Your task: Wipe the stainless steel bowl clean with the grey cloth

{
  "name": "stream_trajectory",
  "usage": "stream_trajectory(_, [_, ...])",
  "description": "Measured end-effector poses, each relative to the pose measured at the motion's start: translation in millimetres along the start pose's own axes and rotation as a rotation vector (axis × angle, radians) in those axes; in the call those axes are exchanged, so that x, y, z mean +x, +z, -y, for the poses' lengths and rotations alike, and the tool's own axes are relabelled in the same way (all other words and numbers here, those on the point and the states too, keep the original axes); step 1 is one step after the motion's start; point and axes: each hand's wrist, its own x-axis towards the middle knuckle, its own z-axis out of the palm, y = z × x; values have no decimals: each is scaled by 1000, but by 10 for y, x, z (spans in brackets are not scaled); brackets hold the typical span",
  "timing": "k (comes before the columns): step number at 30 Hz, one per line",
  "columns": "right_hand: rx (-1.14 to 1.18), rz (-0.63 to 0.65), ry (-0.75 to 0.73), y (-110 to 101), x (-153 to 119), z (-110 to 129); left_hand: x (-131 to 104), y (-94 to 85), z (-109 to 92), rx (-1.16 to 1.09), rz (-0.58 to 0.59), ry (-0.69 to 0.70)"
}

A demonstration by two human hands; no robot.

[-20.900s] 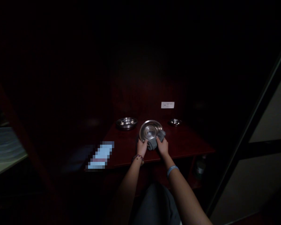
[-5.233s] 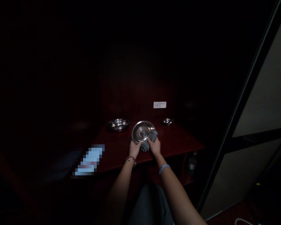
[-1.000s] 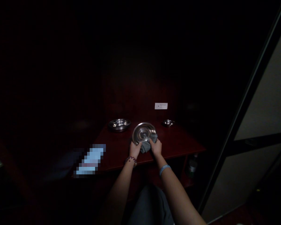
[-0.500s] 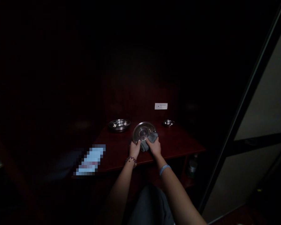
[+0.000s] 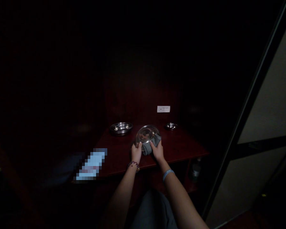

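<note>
Above the dark red desk (image 5: 178, 143) I hold a shiny round metal plate (image 5: 146, 132), tilted so that its inner face is towards me. My left hand (image 5: 136, 152) is closed on its lower left rim, thumb on top. A folded grey cloth (image 5: 147, 148) lies against the plate's lower right edge. My right hand (image 5: 158, 150) is closed on that cloth and presses it to the rim; the fingers behind the plate are hidden.
Metal plates, seemingly stacked, (image 5: 121, 127) stand at the back left and a small metal bowl (image 5: 171, 126) at the back right. A white socket (image 5: 163, 109) is on the back wall. A pixelated bright patch (image 5: 91, 165) covers the left front edge. A bottle (image 5: 195, 170) stands below right.
The plate has tilted slightly, and the reflections on its face differ. Both hands keep their hold, with the cloth at nearly the same spot on the rim.
</note>
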Motion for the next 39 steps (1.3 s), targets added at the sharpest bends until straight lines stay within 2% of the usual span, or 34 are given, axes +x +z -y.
stream_trajectory(5, [167,-45,-44,23,19,-30,-55,20,-129,-81,18,32])
stream_trajectory(11, [189,-119,-23,5,41,-70,-118,51,-241,-107,157,-34])
stream_trajectory(14, [189,-148,-15,10,59,-99,-116,63,-200,-82,215,-48])
stream_trajectory(21, [252,-209,-6,17,88,-111,-74,50,-35,51,311,27])
stream_trajectory(26, [246,-85,10,4,67,-67,-59,34,-50,12,243,-67])
stream_trajectory(30, [225,8,33,6,64,-46,-51,41,-114,-84,161,-53])
stream_trajectory(39, [268,120,78,-5,90,-91,-33,43,-112,-109,173,-55])
